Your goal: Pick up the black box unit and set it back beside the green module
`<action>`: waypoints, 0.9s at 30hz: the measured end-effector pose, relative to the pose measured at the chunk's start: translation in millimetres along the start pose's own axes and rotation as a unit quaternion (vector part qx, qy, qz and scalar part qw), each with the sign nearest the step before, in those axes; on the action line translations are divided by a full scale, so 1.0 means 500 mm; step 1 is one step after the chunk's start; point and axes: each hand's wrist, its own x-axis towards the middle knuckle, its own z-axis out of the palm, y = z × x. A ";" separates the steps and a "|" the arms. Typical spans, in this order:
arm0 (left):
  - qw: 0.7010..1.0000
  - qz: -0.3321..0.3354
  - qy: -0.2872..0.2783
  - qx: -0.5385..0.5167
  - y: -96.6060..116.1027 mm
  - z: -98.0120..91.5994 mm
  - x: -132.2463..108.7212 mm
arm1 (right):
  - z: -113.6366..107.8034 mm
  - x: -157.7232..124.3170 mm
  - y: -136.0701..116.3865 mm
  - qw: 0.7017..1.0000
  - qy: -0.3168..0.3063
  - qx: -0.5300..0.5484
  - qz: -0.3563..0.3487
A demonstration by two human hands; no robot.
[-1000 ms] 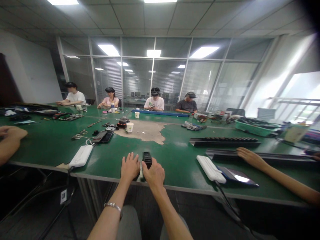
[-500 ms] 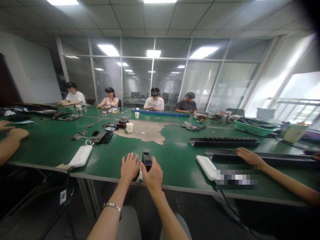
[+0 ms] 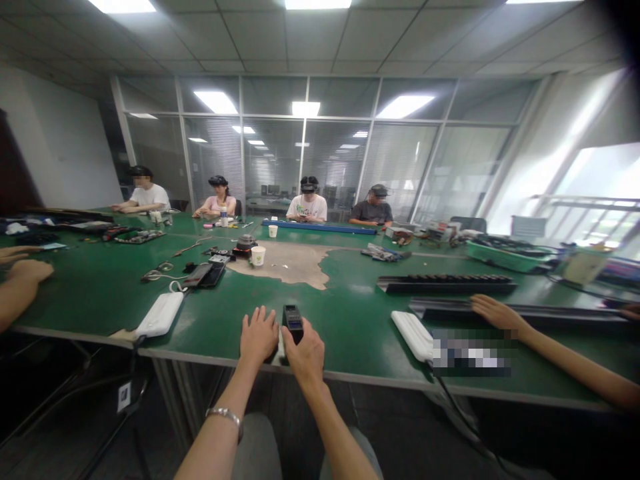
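Observation:
My left hand lies flat on the green table near its front edge, fingers spread, with a bracelet at the wrist. Just to the right stands a small black box-shaped device with a panel on top that has a bluish patch. My right hand grips this device around its near end, thumb on the left and fingers on the right. Between the hands a small whitish thing shows in part; I cannot make out its kind.
White power banks lie left and right. A paper cup stands ahead. Black metal channels and a co-worker's hand are at right; another person's hand is at left. Several people sit opposite.
The fingers of my right hand have drawn down and closed further around the device, which has tilted or turned slightly. My left hand has stayed in place.

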 end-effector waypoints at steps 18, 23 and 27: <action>1.000 -0.002 0.007 -0.004 -0.001 0.011 0.004 | -0.101 0.093 0.014 0.995 0.080 0.060 0.007; 1.000 -0.002 0.002 0.001 -0.001 0.008 0.004 | -0.077 0.068 0.067 0.998 0.049 0.019 0.019; 1.000 -0.001 0.004 0.003 0.001 0.003 0.001 | -0.060 0.051 0.093 1.000 0.024 -0.007 0.019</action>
